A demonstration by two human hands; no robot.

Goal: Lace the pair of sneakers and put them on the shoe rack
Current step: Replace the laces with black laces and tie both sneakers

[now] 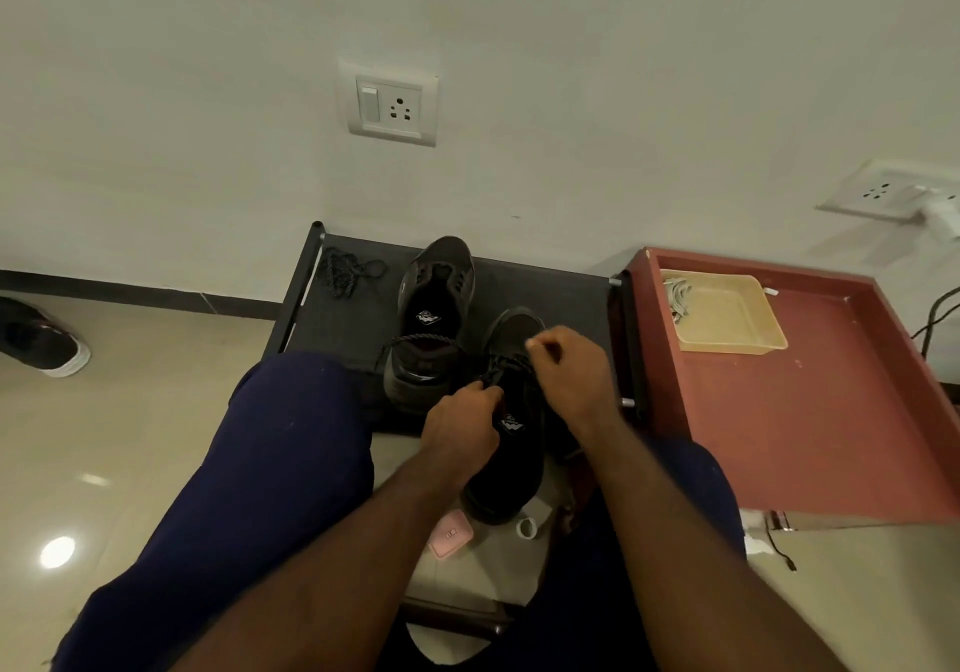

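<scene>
Left hand [460, 424] and right hand [571, 367] both pinch the lace [506, 362] on the sneaker [504, 484] at the rack's [561, 297] front edge. An uneven pull could unthread an eyelet.

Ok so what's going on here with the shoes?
A seated person is lacing the nearer sneaker, whose toe reaches over the shoe rack. The left hand and right hand each pinch part of its black lace. The second sneaker stands on the rack just behind, with a stretch of lace lying across its opening. A loose lace is bunched at the rack's back left corner.
</scene>
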